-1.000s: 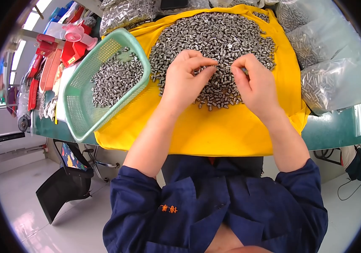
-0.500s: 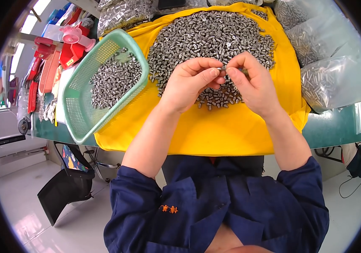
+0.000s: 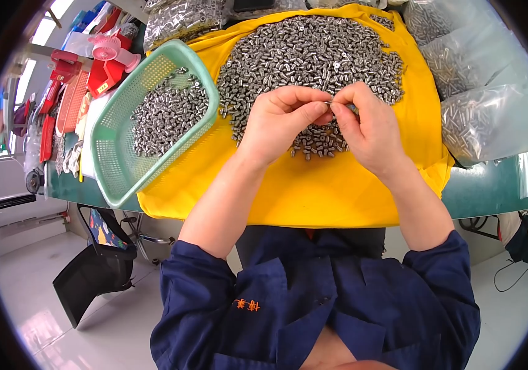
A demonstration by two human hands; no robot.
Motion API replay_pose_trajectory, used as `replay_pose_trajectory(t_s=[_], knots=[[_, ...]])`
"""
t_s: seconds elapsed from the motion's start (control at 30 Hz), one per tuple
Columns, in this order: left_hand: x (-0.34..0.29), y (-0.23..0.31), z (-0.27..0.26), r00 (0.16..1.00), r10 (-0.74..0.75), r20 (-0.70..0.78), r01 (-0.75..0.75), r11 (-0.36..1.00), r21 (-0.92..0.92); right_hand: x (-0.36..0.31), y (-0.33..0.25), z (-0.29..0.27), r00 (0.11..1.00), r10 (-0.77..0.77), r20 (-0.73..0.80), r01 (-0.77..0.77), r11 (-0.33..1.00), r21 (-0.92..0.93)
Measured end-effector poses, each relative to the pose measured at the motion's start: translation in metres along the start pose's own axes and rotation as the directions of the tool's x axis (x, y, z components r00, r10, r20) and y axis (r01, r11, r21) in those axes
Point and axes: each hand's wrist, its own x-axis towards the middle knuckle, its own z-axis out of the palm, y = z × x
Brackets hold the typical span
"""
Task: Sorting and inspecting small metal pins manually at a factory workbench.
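Observation:
Over the near side of a heap of small silver metal fittings (image 3: 301, 55), my two hands meet fingertip to fingertip. Thumb and forefinger of my left hand (image 3: 270, 126) pinch one end of a small metal fitting (image 3: 330, 104). My right hand (image 3: 372, 132) pinches its other end, and the fingers cover most of it. Beneath the heap lies a yellow cloth (image 3: 288, 194). Left of my hands, a green plastic basket (image 3: 113, 179) holds more such fittings, gathered toward its far and right side.
Clear bags (image 3: 470, 117) full of metal parts line the right side. Another bulging bag (image 3: 183, 24) lies behind the basket. A pink fan (image 3: 106, 50) and red bins (image 3: 104, 77) stand at the far left. The green table edge (image 3: 483, 206) curves past the cloth; a black chair (image 3: 94, 271) is at lower left.
My hands stay together over the heap, with slight finger movement. The fitting between the fingertips shows less than before. The basket and heap look the same.

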Motion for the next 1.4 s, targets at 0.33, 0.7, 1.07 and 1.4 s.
replay_pose_trajectory(t_s=[0.33,0.7,1.07,1.4], knots=[[0.001,0.003,-0.001,0.999,-0.042,-0.027,0.041,0.999,-0.035,0.002,0.004,0.0,0.993,-0.118,-0.021,0.117,0.992,-0.041],[-0.002,0.004,0.001,0.998,0.025,-0.052,-0.019,0.993,0.114,0.002,-0.005,-0.009,0.976,0.186,0.113,-0.204,0.961,0.184],[-0.002,0.004,0.001,0.999,0.029,-0.04,-0.024,0.993,0.12,0.002,-0.008,-0.01,0.997,0.063,0.042,-0.064,0.998,0.028],[-0.001,0.006,0.003,0.998,0.039,-0.044,-0.031,0.986,0.165,0.003,-0.008,-0.012,0.976,0.175,0.126,-0.185,0.98,0.069]])
